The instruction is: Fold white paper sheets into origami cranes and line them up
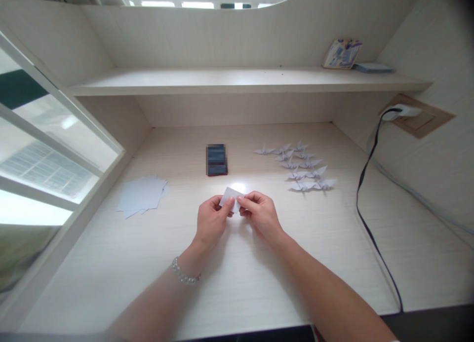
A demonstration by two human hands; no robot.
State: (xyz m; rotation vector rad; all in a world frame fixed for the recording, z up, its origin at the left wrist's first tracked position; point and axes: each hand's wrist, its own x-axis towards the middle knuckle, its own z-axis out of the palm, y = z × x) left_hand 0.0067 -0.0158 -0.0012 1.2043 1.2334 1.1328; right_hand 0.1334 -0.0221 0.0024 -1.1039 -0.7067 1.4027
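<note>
Grip: left hand and right hand are both pinched closed on the folded paper, thumb and forefinger on opposite ends, fingertips nearly meeting. We hold it at the front middle of the desk, low over the surface; we can't tell if it touches. Two-sided pinch probably keeps the edges aligned, and the spot sits right by the bright light patch. Bracelet on the left wrist.

Sheet stack lies flat to the left, well apart, loosely fanned, likely so single sheets lift off easily. Paper cranes are clustered rear right, clear of both hands; reads as a parking zone. Phone lies flat just behind the hands, between stack and cranes, screen blurred. Black cable drops from the wall plug along the right side and over the front edge, outside our working area. Shelf above carries a leaning card at far right; print unreadable.
</note>
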